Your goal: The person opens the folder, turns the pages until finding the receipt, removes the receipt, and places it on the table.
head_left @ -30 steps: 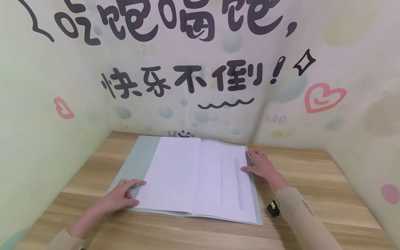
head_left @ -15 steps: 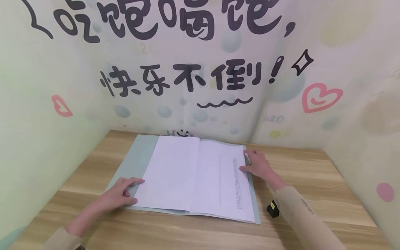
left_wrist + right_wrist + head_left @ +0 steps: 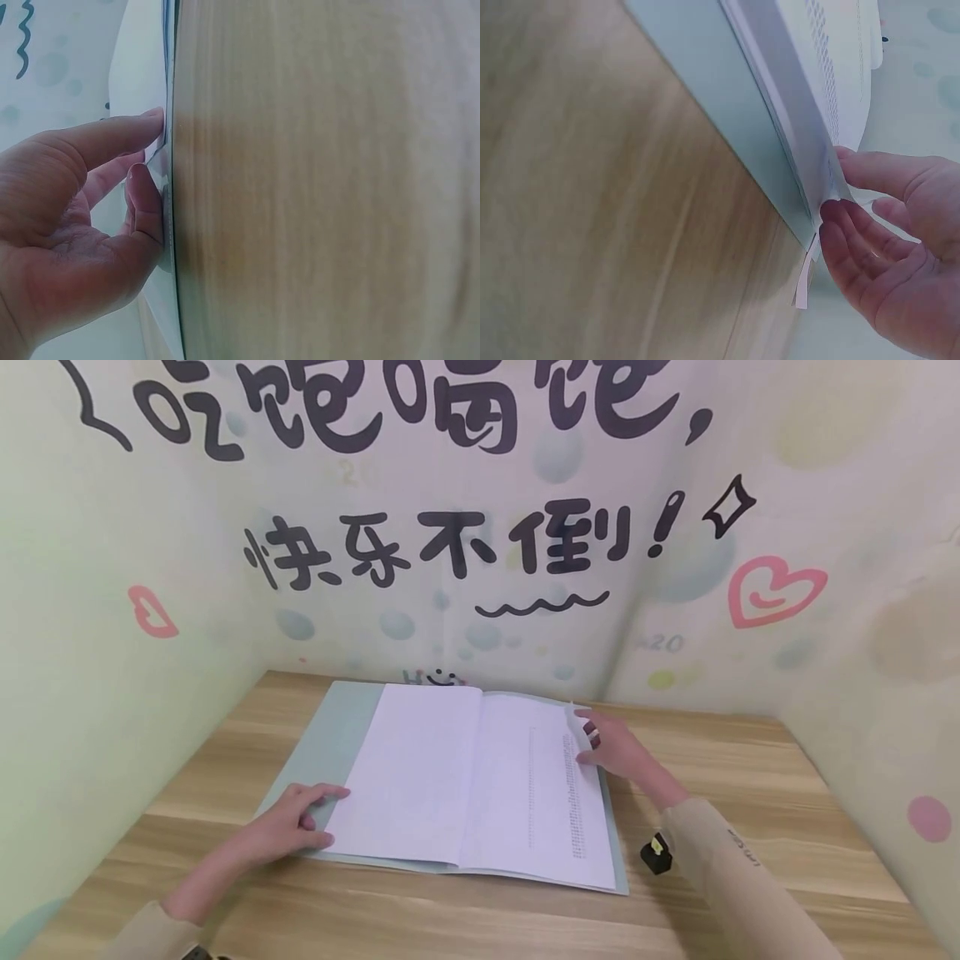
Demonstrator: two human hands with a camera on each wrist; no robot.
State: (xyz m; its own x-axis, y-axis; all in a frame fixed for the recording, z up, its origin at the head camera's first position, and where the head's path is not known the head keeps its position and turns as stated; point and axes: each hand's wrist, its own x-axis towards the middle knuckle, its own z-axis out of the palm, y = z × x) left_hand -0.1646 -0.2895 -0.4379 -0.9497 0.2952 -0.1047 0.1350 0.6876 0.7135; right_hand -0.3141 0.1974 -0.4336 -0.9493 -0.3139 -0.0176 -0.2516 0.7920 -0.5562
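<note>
An open booklet [image 3: 423, 760] with white pages and a pale blue cover [image 3: 330, 727] lies flat on the wooden table. Its left page is blank; the right page [image 3: 517, 802] carries columns of fine print. My right hand [image 3: 618, 747] pinches the right page's outer edge near the far corner, thumb on the printed side and fingers beneath. In the right wrist view that page edge [image 3: 795, 82] is bent up off the sheets below. My left hand [image 3: 288, 827] rests at the booklet's left side, thumb and index fingertips on the left page's edge, other fingers curled over the cover.
A small black object with a yellow mark [image 3: 657, 856] sits on the table [image 3: 480, 918] beside my right sleeve. Close behind the booklet stands a wall [image 3: 450, 635] with printed lettering, and side walls flank the table.
My right hand has shifted slightly inward, and the page's far right corner now lifts and curls in its fingers. The left hand stays in place.
</note>
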